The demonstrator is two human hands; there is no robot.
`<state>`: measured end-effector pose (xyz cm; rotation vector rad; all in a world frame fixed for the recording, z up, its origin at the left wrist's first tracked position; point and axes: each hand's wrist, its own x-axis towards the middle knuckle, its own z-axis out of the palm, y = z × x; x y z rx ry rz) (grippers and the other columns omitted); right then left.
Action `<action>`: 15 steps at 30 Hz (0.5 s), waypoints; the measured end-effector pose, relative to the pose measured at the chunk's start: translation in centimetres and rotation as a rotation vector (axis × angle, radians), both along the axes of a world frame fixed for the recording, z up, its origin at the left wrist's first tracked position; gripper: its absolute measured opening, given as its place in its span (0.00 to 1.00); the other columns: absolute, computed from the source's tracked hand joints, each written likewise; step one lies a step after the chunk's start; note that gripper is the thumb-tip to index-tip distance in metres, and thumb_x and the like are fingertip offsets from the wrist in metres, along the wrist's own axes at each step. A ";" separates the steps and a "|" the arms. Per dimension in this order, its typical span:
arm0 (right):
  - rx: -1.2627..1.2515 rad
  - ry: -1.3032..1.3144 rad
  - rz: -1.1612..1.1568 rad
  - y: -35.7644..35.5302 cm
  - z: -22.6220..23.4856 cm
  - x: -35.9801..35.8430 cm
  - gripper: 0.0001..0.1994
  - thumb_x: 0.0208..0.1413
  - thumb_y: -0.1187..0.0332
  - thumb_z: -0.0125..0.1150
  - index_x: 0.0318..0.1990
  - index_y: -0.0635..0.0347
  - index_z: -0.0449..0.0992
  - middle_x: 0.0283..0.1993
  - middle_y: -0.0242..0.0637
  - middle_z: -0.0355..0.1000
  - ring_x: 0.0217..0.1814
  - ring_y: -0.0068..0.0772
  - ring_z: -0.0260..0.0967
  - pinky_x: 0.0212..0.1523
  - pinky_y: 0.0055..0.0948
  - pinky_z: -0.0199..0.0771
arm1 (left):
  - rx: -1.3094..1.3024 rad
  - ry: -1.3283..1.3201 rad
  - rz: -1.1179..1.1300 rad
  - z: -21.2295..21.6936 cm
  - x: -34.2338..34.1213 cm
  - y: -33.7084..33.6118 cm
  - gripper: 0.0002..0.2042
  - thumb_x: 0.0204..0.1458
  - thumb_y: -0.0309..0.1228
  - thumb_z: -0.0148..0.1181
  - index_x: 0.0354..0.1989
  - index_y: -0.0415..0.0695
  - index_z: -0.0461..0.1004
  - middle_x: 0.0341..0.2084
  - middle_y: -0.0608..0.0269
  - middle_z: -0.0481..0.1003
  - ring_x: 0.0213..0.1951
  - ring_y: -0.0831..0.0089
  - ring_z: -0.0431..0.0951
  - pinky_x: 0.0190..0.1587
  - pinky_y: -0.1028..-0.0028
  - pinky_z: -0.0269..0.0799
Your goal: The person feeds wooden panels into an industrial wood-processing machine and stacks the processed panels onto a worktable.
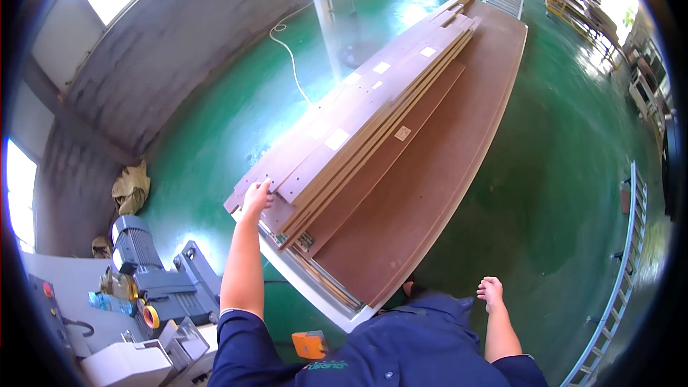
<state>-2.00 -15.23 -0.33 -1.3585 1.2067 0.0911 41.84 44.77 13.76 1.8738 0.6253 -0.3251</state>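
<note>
My left hand (258, 198) is over the near left end of a stack of long brown boards (308, 150), its fingers curled close to the top board. Whether it rests on the board or holds something small is hidden. Pale labels (337, 139) and small dark holes mark the upper boards. Beneath the stack lies a wide brown panel (430, 201) on a long table with a white near rim (315, 301). My right hand (491, 292) hangs off the table's right side, fingers loosely closed, with nothing visible in it. A single narrower board (390, 150) with a small tag lies along the stack's right side.
A grey machine with a motor (136, 240) stands at the lower left, near an orange box (309, 345). Beyond the stack rises a white post (327, 29) with a pale cable (290, 54). A blue roller conveyor (609, 301) runs along the right.
</note>
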 end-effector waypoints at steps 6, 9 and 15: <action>-0.001 0.047 0.053 -0.2 0.0 -0.2 0.07 0.58 0.70 0.52 0.43 0.56 0.70 0.28 0.33 0.70 0.22 0.27 0.69 0.20 0.25 0.72 | 0.123 -0.209 -0.043 -0.9 -1.3 -3.1 0.19 0.54 0.40 0.60 0.44 0.35 0.69 0.33 0.58 0.75 0.28 0.73 0.74 0.31 0.73 0.71; -0.001 0.071 0.089 -0.7 -0.9 -0.5 0.06 0.58 0.70 0.50 0.41 0.55 0.70 0.27 0.34 0.70 0.22 0.27 0.69 0.20 0.26 0.73 | 0.044 -0.228 0.042 -1.0 -2.3 -2.8 0.22 0.53 0.40 0.60 0.49 0.34 0.68 0.35 0.56 0.75 0.31 0.73 0.74 0.35 0.73 0.71; 0.009 0.115 0.234 -0.5 -2.0 0.7 0.05 0.56 0.71 0.49 0.40 0.54 0.70 0.26 0.34 0.69 0.20 0.27 0.68 0.18 0.26 0.72 | -0.094 -0.345 0.211 0.2 -10.6 -2.3 0.26 0.53 0.39 0.60 0.54 0.35 0.63 0.39 0.54 0.74 0.36 0.72 0.76 0.40 0.71 0.73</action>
